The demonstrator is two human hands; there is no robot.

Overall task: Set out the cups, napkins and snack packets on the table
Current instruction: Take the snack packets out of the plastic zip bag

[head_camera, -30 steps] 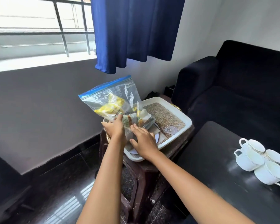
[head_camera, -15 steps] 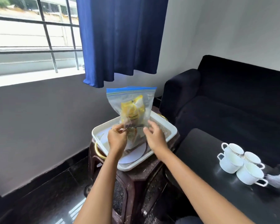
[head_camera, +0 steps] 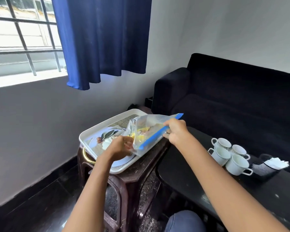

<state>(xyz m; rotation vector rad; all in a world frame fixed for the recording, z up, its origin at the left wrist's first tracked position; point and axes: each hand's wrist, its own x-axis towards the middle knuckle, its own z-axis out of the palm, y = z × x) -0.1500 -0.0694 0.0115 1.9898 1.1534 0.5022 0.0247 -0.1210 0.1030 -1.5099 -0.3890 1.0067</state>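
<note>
A clear zip bag (head_camera: 146, 131) with a blue seal strip holds yellow snack packets and lies tilted over the white tray (head_camera: 97, 127). My right hand (head_camera: 175, 131) pinches the bag's blue seal edge at its upper right. My left hand (head_camera: 120, 147) grips the bag's lower left end, just above the tray. Several white cups (head_camera: 231, 155) stand clustered on the black table (head_camera: 182, 166) to the right. Beside them a dark holder carries white napkins (head_camera: 276, 163).
The tray sits on a dark brown stool (head_camera: 132, 178) and carries a patterned plate (head_camera: 105, 137) and a woven mat. A black sofa (head_camera: 233, 97) runs behind the table. A blue curtain (head_camera: 100, 39) hangs by the barred window. My knee in jeans (head_camera: 184, 221) shows at the bottom.
The bag has swung from upright to lying tilted, seal end toward the right. My right hand moved from the bag's bottom up to the blue seal. The view panned right, showing the napkin holder.
</note>
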